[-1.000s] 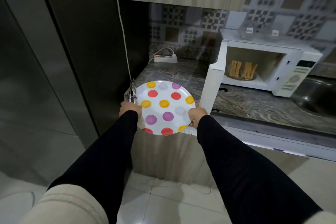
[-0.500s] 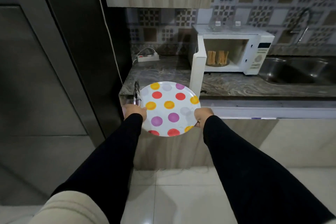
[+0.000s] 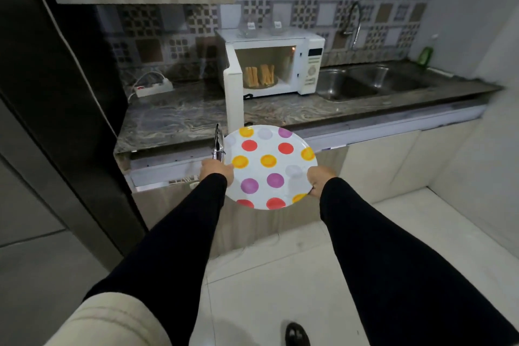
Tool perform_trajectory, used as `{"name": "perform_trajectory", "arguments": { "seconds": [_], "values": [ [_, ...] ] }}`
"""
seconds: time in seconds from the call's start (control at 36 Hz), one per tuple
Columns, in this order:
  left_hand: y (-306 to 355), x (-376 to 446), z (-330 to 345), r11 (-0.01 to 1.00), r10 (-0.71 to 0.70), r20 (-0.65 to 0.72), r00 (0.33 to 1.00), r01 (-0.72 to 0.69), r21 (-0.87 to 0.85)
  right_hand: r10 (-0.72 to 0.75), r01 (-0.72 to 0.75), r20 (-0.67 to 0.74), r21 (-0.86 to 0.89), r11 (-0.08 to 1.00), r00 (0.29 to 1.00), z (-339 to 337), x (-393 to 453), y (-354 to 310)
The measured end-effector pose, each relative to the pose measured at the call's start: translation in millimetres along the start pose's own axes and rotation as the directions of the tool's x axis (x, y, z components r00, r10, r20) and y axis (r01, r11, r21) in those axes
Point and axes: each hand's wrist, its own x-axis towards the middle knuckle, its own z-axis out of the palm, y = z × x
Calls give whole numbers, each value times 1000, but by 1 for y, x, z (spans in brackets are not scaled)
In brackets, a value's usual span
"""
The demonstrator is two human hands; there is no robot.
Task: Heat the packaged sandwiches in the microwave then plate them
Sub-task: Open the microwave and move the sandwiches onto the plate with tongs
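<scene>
Round glossy dotted plate (image 3: 269,167): left hand (image 3: 215,170) grips rim plus metal tongs (image 3: 218,144); right hand (image 3: 320,180) grips opposite rim.

Upright toasted sandwiches (image 3: 259,76) inside open white microwave (image 3: 280,64); polka-dot plate (image 3: 269,167) level before counter edge.

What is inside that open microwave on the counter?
Inside the microwave, toasted sandwiches stand upright on the round dish, with the interior lit. The open door covers the cavity's left edge, so anything there is hidden.
</scene>
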Motion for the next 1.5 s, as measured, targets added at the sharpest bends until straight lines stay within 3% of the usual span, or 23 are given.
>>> {"name": "perform_trajectory", "arguments": {
  "seconds": [0.36,0.56,0.75,1.08,1.31,1.5],
  "values": [
    [88,27,84,976,163,87,983,-174,134,32,-32,-121,-1,999,992,-83,70,5],
    [146,80,122,995,89,73,993,-91,26,-7,5,-102,-17,1000,995,-109,156,-24],
    [195,142,157,996,58,13,998,-59,74,-48,47,-67,-13,999,997,-123,255,-57],
    [222,233,178,987,-10,-2,1000,10,161,-67,92,126,-199,976,990,-91,390,-90],
    [238,306,175,993,-53,-7,999,53,108,-22,32,178,-56,998,984,-65,453,-117],
    [237,352,186,997,-75,8,997,75,5,7,12,195,-96,995,981,-52,511,-128]
  ]
}}
